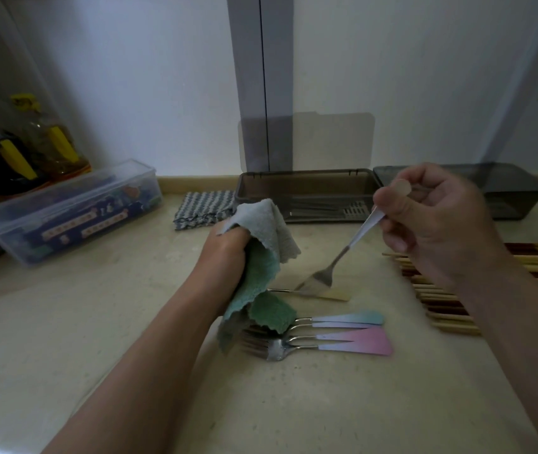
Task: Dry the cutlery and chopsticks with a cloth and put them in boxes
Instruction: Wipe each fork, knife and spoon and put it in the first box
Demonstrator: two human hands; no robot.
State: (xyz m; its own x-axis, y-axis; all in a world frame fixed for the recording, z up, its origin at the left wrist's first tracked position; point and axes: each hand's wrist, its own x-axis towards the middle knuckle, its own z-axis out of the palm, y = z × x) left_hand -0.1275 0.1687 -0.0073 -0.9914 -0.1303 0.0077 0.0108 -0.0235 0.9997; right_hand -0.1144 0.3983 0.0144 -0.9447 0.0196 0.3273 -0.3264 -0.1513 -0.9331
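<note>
white wall [130, 93], beige countertop [64, 322], dim light

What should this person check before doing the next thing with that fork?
1. Grip on the fork: the right hand pinches the fork by its handle end. Ok.
2. Cloth ready: the left hand grips the cloth, apart from the fork. Ok.
3. Fork dry: too dim to see any drops. Cannot tell.
4. Box open: the box behind the cloth has its lid standing up. Ok.
5. Room in the box: a few pieces lie inside, with bare floor showing. Ok.
6. Everything done: other forks and chopsticks lie on the counter. Not ok.
</note>
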